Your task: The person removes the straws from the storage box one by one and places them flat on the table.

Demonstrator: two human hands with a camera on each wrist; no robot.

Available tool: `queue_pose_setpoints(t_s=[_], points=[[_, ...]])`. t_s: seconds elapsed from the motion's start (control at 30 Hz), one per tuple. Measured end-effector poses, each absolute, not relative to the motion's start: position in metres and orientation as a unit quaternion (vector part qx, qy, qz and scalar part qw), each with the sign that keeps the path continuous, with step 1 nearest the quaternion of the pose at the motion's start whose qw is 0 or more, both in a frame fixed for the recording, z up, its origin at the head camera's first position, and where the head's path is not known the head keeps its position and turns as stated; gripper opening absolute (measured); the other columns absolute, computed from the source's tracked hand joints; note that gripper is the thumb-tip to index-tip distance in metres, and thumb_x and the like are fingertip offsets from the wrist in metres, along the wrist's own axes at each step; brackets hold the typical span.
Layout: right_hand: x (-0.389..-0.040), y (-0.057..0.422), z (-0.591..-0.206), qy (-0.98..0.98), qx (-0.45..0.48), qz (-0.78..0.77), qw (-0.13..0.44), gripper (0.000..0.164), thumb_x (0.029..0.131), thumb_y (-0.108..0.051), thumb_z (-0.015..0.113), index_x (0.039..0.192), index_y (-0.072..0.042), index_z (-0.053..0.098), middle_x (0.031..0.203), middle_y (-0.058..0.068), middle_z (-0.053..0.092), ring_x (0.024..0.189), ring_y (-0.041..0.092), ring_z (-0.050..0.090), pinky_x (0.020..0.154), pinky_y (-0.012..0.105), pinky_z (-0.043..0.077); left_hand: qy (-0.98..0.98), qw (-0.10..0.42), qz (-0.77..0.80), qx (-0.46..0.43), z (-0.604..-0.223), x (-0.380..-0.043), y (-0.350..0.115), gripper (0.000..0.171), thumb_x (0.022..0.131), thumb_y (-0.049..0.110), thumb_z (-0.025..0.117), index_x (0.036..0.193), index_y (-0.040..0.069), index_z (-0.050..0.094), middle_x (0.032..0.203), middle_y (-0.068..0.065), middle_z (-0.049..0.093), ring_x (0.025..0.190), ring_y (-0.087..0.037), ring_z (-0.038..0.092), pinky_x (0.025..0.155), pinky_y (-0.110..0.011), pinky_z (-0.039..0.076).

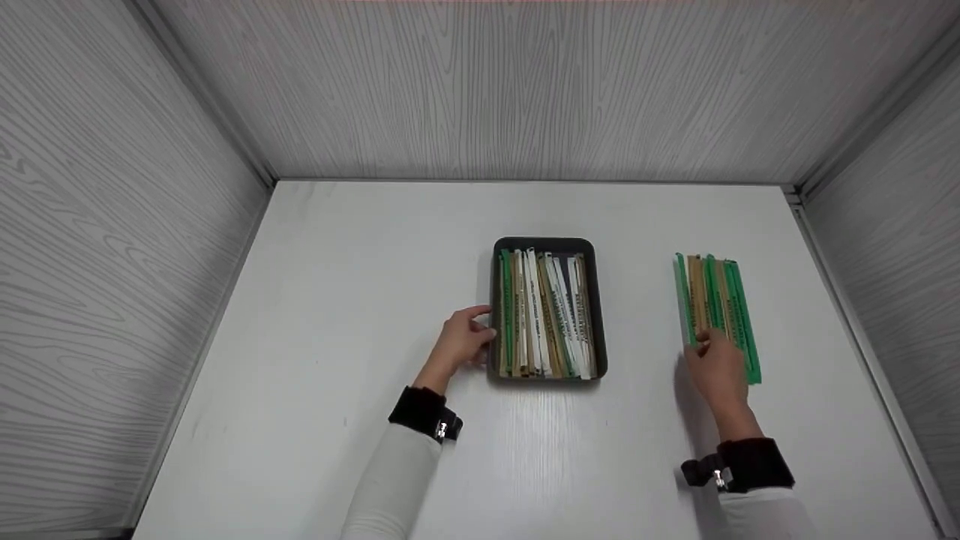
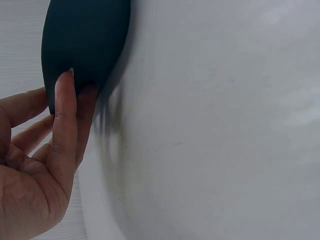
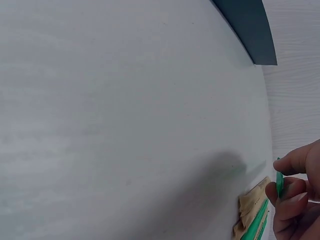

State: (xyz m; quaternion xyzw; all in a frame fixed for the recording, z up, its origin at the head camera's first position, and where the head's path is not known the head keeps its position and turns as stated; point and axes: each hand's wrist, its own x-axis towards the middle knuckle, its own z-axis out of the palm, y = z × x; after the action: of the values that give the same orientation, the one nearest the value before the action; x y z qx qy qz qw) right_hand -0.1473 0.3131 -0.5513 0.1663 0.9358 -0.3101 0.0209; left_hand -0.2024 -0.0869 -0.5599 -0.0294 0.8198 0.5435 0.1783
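Observation:
A black tray [image 1: 602, 360] stands mid-table, with slim printed stick packets [image 1: 534, 311] in green, brown and white lying lengthwise in it. My left hand [image 1: 463, 339] holds the tray's left side; in the left wrist view its fingers [image 2: 65, 115] lie against the dark outer wall [image 2: 90, 35]. Off to the right, my right hand [image 1: 718, 371] pinches the near end of a green stick packet [image 1: 682, 289], whose green end [image 3: 279, 182] shows between thumb and fingertips in the right wrist view. More green and brown packets [image 1: 735, 300] lie side by side there, partly hidden under the hand.
White table [image 1: 360, 262] surrounds the tray and separates it from the loose packets. Wood-grain panels rise at the back [image 1: 480, 97], left [image 1: 90, 262] and right [image 1: 892, 180]. A black wrist band with a small camera [image 1: 448, 425] sits on each forearm.

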Motion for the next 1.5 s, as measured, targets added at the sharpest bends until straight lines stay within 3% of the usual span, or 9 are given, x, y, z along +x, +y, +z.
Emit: queue_pose_setpoints(t_s=[0.7, 0.9, 1.1, 1.27, 1.5], points=[[-0.153, 0.315, -0.555, 0.940, 0.164, -0.298, 0.021, 0.033, 0.096, -0.010, 0.051, 0.121, 0.011, 0.053, 0.105, 0.028, 0.061, 0.091, 0.038, 0.061, 0.066, 0.042, 0.050, 0.823, 0.177, 0.539, -0.037, -0.559, -0.204, -0.085, 0.051, 0.092, 0.005, 0.064, 0.142, 0.007, 0.052, 0.092, -0.010, 0.065, 0.072, -0.019, 0.065, 0.059, -0.033, 0.056], [-0.155, 0.312, -0.553, 0.938, 0.173, -0.300, 0.018, 0.033, 0.097, -0.013, 0.050, 0.121, 0.010, 0.053, 0.101, 0.026, 0.062, 0.081, 0.032, 0.062, 0.058, 0.036, 0.049, 0.820, 0.183, 0.542, -0.037, -0.559, -0.203, -0.086, 0.051, 0.093, 0.006, 0.064, 0.142, 0.009, 0.052, 0.093, -0.010, 0.064, 0.073, -0.020, 0.065, 0.060, -0.034, 0.057], [-0.157, 0.296, -0.550, 0.949, 0.127, -0.289, -0.015, 0.030, 0.097, -0.016, 0.055, 0.116, 0.007, 0.057, 0.089, 0.018, 0.060, 0.075, 0.029, 0.056, 0.058, 0.037, 0.044, 0.822, 0.181, 0.539, -0.037, -0.560, -0.205, -0.086, 0.051, 0.092, 0.006, 0.065, 0.142, 0.010, 0.052, 0.094, -0.011, 0.065, 0.076, -0.020, 0.065, 0.060, -0.033, 0.056], [-0.161, 0.274, -0.551, 0.947, 0.078, -0.310, -0.029, 0.030, 0.098, -0.021, 0.058, 0.116, 0.003, 0.060, 0.091, 0.017, 0.059, 0.075, 0.028, 0.054, 0.061, 0.037, 0.043, 0.819, 0.183, 0.542, -0.035, -0.560, -0.204, -0.086, 0.051, 0.093, 0.007, 0.064, 0.142, 0.009, 0.051, 0.095, -0.011, 0.066, 0.076, -0.020, 0.066, 0.059, -0.033, 0.056], [-0.171, 0.248, -0.553, 0.920, 0.023, -0.390, -0.006, 0.045, 0.100, -0.031, 0.057, 0.132, 0.001, 0.054, 0.096, 0.014, 0.060, 0.070, 0.023, 0.054, 0.060, 0.035, 0.044, 0.818, 0.187, 0.543, -0.037, -0.560, -0.203, -0.085, 0.051, 0.094, 0.008, 0.063, 0.144, 0.010, 0.050, 0.096, -0.010, 0.066, 0.075, -0.020, 0.065, 0.058, -0.033, 0.055]])
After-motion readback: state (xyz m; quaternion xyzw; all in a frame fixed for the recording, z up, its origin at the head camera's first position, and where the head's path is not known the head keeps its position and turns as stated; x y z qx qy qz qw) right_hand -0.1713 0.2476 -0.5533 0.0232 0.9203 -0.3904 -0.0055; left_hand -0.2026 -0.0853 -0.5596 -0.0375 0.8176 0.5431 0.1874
